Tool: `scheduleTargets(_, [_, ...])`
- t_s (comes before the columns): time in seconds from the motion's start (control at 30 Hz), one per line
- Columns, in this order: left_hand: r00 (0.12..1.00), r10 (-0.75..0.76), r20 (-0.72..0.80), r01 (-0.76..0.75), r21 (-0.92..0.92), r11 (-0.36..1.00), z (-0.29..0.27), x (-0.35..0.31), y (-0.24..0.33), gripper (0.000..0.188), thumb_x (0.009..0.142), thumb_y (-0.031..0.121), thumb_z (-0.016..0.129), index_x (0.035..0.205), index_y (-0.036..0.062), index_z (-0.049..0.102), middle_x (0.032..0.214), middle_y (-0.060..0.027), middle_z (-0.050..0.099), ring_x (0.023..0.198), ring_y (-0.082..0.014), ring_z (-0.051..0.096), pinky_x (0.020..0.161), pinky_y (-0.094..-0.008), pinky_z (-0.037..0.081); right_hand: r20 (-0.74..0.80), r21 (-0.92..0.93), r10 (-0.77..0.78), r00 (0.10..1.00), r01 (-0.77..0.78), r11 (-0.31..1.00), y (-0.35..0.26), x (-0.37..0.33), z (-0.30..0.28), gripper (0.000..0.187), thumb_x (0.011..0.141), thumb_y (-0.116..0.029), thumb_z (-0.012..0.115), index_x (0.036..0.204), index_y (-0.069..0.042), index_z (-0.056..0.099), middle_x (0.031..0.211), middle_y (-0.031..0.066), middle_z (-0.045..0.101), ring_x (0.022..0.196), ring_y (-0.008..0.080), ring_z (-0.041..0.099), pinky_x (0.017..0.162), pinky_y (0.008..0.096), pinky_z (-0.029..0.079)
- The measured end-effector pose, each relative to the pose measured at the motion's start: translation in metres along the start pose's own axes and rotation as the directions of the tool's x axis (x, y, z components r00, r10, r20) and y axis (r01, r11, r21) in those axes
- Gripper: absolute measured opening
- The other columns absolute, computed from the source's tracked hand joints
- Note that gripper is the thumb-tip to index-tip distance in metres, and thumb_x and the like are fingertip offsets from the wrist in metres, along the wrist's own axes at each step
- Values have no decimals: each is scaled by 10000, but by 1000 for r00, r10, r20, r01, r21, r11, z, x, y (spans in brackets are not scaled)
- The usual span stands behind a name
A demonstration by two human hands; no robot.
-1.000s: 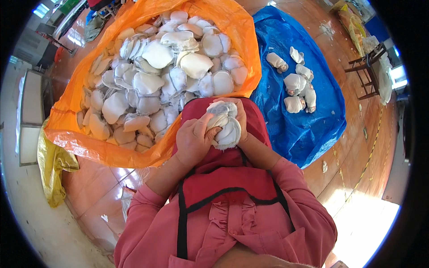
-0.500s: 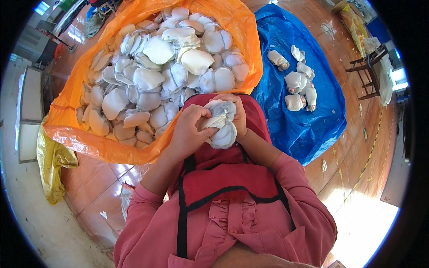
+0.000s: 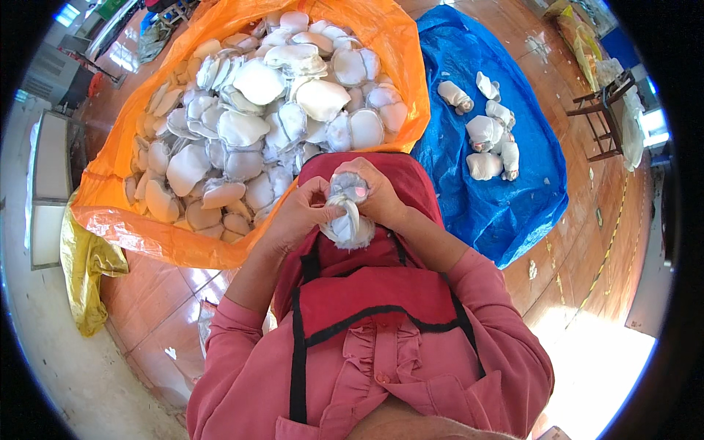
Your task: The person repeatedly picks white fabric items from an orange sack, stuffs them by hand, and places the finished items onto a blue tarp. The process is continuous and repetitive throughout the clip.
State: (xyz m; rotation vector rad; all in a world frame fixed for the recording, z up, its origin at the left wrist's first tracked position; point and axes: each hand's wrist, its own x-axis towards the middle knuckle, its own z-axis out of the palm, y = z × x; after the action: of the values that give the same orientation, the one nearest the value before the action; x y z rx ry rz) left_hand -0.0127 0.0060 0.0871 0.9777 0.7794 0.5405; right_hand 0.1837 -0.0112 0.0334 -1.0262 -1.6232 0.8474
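Observation:
In front of my lap I hold a plush piece (image 3: 347, 226) of white cloth backing and grey fur, with a small pink spot near its top. My left hand (image 3: 299, 214) pinches its left side between thumb and fingers. From the upper right, my right hand (image 3: 378, 192) grips the same piece, the thumb close to its middle. The cloth is bunched and twisted between both hands. A red apron (image 3: 374, 301) with black edging lies under it. Ahead and to the left, a pile of similar white, grey-edged pieces (image 3: 242, 130) fills an orange sack (image 3: 165, 246).
At the right, a blue sheet or sack (image 3: 477, 220) lies spread on the tiled floor with several rolled white plush pieces (image 3: 485, 134) on it. A dark wooden chair (image 3: 607, 117) stands at the far right. A yellow sack (image 3: 88, 268) lies by the left wall.
The plush piece has been turned and bunched between my hands; more grey fur and a pink spot now show at its top. My left hand has shifted slightly left and down.

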Motion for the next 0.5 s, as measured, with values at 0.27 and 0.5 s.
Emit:
scheduleTargets(0.27, [1000,-2,12,1,51,999,-7,-4,-11,231,837,49,723,958,80,528,944,7,573,892,-90,566,771,-247,471,158,-35,263,952,-260,965,-21,4,-7,516,695,-58,803,1169,-75,598,1066,63,644,979,173,617,883,304,491])
scheduleTargets(0.5, [995,31,92,-11,-212,977,-4,-10,-15,230,839,9,680,1006,67,533,978,1,574,947,-112,562,859,-269,463,372,183,384,845,-472,862,-18,10,-20,475,709,-87,789,1144,-59,600,1034,13,636,955,113,584,864,290,483])
